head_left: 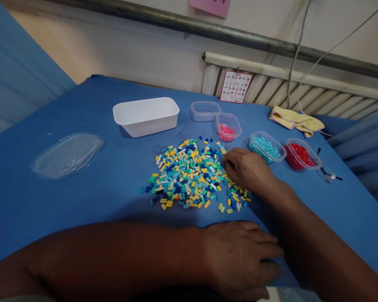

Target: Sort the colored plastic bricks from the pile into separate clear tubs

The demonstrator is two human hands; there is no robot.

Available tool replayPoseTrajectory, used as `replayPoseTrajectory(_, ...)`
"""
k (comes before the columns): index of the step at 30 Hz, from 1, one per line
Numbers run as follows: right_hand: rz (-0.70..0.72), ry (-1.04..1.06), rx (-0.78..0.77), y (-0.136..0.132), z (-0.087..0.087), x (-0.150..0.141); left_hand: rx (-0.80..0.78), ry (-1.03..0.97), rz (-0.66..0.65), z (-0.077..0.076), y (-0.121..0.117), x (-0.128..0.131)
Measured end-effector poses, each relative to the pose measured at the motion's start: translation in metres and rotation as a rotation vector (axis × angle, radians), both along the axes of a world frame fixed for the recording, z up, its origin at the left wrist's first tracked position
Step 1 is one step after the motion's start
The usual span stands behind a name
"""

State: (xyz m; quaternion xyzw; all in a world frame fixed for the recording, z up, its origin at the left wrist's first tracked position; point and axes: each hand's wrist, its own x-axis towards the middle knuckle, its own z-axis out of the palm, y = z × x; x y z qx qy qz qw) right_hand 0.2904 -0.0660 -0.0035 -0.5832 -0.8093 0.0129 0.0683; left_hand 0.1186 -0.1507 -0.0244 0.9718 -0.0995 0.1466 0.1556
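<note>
A loose pile of small building bricks (192, 172) in yellow, blue, teal, green and white is spread on the blue-covered table. My right hand (247, 167) is at the pile's right side, fingers curled down and closed among the bricks. Its fingertips are hidden, so what it pinches does not show. My left hand (244, 256) rests palm down near the front edge, fingers stretched out, holding nothing. Beyond my right hand are clear tubs: one with pink bricks (226, 132), one with turquoise bricks (264, 147), one with red bricks (299, 155).
An empty clear tub (206, 112) and a white bin (148, 121) stand behind the pile. Stacked clear lids (67, 157) lie left. Eyeglasses (329, 174) and a yellow cloth (296, 119) lie right. A radiator (264, 90) with a picture card (236, 87) is at the back.
</note>
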Motion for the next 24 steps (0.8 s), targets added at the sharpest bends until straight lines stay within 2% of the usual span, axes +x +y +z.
replayPoseTrajectory(3,0.048,0.032,-0.013,-0.0022,0.0006,0.0025,-0.003,-0.006,-0.001,-0.0004,-0.0002,0.0003)
replayPoseTrajectory(9,0.006,0.054,-0.042,-0.0009,0.0034,0.0011,-0.01,-0.015,-0.005,0.0007,0.0015,0.0002)
replayPoseTrajectory(17,-0.097,0.014,-0.001,0.0002,0.0021,-0.0033,-0.014,-0.03,-0.002,-0.0003,0.0014,-0.0009)
replayPoseTrajectory(24,-0.075,-0.006,-0.017,0.0012,0.0014,-0.0027,-0.025,-0.025,-0.014,-0.0021,0.002,-0.0009)
